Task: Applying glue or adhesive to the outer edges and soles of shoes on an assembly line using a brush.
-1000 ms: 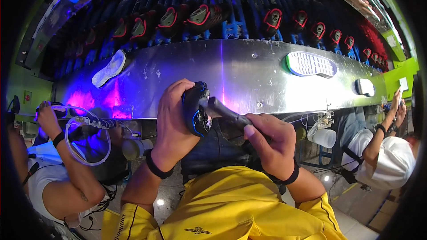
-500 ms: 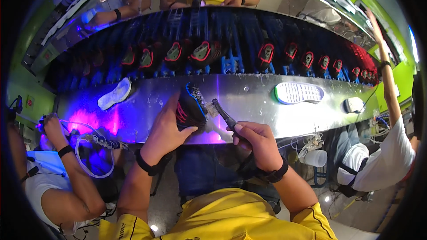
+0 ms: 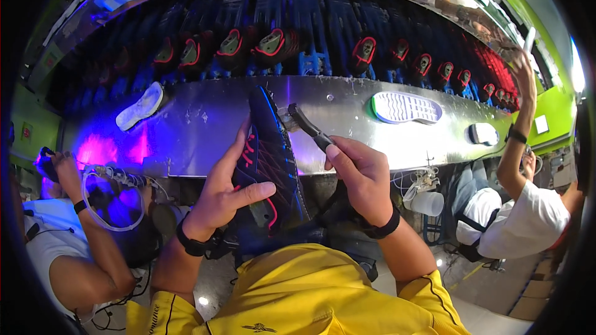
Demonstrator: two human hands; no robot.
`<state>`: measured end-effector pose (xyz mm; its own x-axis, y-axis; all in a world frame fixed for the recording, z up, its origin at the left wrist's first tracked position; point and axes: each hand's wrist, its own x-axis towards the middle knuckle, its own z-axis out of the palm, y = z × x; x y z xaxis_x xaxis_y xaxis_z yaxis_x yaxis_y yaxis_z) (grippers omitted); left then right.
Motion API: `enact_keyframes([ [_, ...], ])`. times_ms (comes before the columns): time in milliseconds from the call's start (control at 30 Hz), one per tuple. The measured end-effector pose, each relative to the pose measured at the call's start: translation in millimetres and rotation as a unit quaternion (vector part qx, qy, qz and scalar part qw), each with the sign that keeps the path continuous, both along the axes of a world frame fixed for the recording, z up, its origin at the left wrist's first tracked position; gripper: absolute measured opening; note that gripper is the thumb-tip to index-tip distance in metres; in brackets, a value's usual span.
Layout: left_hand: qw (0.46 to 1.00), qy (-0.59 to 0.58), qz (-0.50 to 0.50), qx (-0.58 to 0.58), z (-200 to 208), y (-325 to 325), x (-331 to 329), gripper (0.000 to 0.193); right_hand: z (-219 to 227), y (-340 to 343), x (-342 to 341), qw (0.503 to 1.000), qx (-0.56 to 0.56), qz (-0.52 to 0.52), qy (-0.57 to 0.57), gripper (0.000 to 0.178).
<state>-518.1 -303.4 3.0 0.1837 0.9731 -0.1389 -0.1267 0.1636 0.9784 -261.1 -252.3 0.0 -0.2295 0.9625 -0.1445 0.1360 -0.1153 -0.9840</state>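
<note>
My left hand (image 3: 226,195) grips a black shoe upper (image 3: 279,161) with red laces and a thin blue line along its lower edge. The toe points away from me over the metal bench, and my thumb lies across the opening. In my right hand (image 3: 365,180) is a dark-handled brush (image 3: 309,126), pinched between thumb and fingers. Its pale bristles are at the upper's edge near the toe; whether they touch cannot be made out. Beyond, a white sole (image 3: 140,107) rests at left and another white sole (image 3: 406,108) with a grooved tread at right.
Behind the metal bench (image 3: 211,111), black uppers with red collars (image 3: 271,42) stand in a row on a dark conveyor. A small white sole (image 3: 483,134) lies farther right. Co-workers sit at both sides, one white sleeve (image 3: 528,223) at right. Hoses and a white cup (image 3: 428,203) hang below the bench.
The shoe upper has turned from its end toward me to lengthwise, showing its laced side. The brush has moved toward the toe. The right co-worker's raised hand now holds a white piece.
</note>
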Motion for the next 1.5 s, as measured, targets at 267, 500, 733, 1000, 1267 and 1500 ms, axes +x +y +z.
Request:
enact_keyframes([
  [267, 0.999, 0.014, 0.014, -0.036, 3, 0, -3, 0.106, 3, -15, 21, 0.981, 0.167, 0.029, -0.096, 0.017],
  [500, 0.997, 0.077, -0.016, 0.006, -1, 0, -3, 0.108, 16, -7, 19, 0.961, 0.222, 0.004, -0.163, 0.019],
  [733, 0.998, -0.018, 0.022, -0.058, 5, 4, -7, 0.098, 14, -12, 24, 0.971, 0.198, 0.049, -0.126, 0.018],
  [1000, 0.983, -0.113, 0.082, -0.116, 2, 14, -13, 0.084, 22, -12, 39, 0.981, 0.125, 0.109, -0.100, 0.019],
  [1267, 0.970, -0.116, 0.121, -0.175, 2, 29, -16, 0.066, 40, -11, 42, 0.970, 0.152, 0.106, -0.159, 0.021],
  [1500, 0.956, -0.111, 0.121, -0.242, 0, 34, -11, 0.037, 53, 15, 47, 0.932, 0.281, 0.102, -0.207, 0.021],
])
